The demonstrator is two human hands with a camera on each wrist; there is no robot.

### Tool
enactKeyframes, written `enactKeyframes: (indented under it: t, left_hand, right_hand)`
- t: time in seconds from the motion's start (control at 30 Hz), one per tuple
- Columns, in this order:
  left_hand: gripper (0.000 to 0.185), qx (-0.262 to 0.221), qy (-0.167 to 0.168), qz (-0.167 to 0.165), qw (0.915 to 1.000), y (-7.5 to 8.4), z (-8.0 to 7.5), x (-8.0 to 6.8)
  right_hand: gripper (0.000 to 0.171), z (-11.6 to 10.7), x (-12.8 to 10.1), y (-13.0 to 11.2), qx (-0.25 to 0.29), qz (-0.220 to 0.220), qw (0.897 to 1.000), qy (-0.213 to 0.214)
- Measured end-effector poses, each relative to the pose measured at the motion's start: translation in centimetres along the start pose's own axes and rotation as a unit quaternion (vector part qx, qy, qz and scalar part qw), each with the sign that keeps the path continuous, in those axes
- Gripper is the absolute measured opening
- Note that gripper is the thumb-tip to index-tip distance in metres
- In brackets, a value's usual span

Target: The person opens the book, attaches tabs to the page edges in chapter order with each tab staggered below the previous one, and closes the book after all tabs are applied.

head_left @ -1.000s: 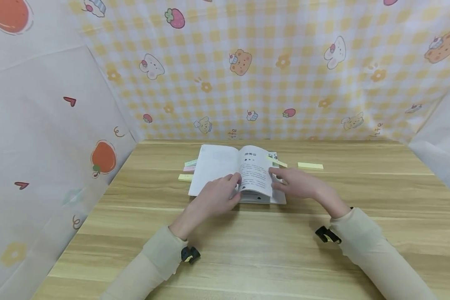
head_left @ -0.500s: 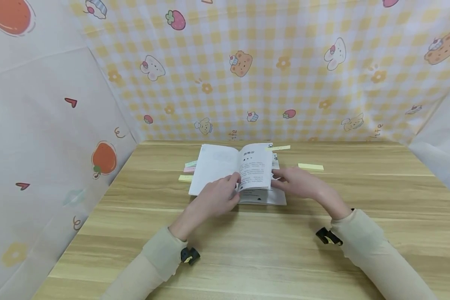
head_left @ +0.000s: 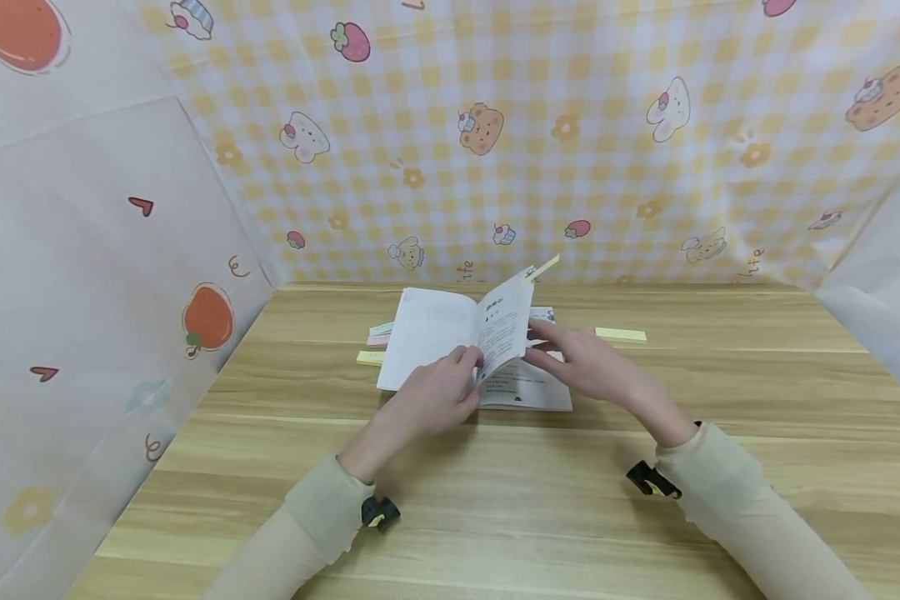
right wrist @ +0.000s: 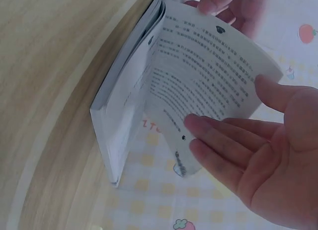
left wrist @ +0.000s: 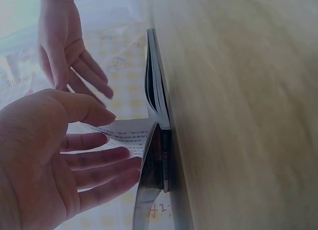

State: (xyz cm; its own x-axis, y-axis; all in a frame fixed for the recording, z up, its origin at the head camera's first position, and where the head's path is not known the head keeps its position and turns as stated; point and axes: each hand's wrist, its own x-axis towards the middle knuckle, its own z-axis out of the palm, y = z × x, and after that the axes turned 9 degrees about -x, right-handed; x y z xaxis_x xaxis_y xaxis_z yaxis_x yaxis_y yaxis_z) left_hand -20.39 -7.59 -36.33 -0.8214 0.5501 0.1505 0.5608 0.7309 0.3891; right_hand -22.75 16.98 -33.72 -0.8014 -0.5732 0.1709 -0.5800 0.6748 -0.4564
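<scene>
- Paper booklet point(head_left: 474, 350) lies open on the wooden worktop point(head_left: 495, 500), near the far edge, in front of the checked backdrop.
- One printed page point(head_left: 504, 329) stands lifted, roughly upright and bowed, with a yellow tab point(head_left: 543, 267) sticking out at its top corner.
- Handling, as I judge it: thin, soft, light paper; it bends easily and would crease or tear if pinched hard. Best taken at the free outer edge, with a flat hand behind for support. Spine is the stiff part.
- My left hand point(head_left: 431, 398) rests on the left-hand pages, fingertips at the foot of the lifted page near the spine; fingers loosely spread in the wrist view, not clamped on anything.
- My right hand point(head_left: 581, 367) is open, fingers straight, fingertips point(right wrist: 198, 125) touching the printed side of the lifted page from the right; no pinch visible.
- Sticky note strips point(head_left: 375, 340) lie just beside the booklet's left edge; another yellow strip point(head_left: 621, 334) lies on the worktop to the right, apart from the booklet.
</scene>
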Motion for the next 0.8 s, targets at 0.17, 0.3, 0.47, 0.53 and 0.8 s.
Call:
enactKeyframes:
  t: [0.17,0.3,0.47,0.53,0.8]
  left_hand:
    - [0.03,0.008,0.01,0.016,0.9998,0.1,0.3,0.0]
    - [0.028,0.015,0.024,0.029,0.9992,0.1,0.5,0.0]
    - [0.028,0.02,0.033,0.038,0.9985,0.1,0.6,0.0]
    - [0.029,0.022,0.034,0.039,0.9984,0.1,0.7,0.1]
    - [0.037,-0.006,0.005,0.027,0.9996,0.1,0.4,0.0]
  right_hand:
    - [0.051,0.5,0.2,-0.3,0.011,-0.016,1.0,0.017]
    - [0.051,0.8,0.3,-0.4,0.007,-0.026,0.999,0.03]
    - [0.054,0.9,0.3,-0.9,0.007,-0.032,0.999,0.035]
    - [0.055,0.9,0.3,-1.0,0.01,-0.034,0.999,0.033]
    - [0.057,1.3,0.5,-0.9,0.017,-0.04,0.999,0.03]
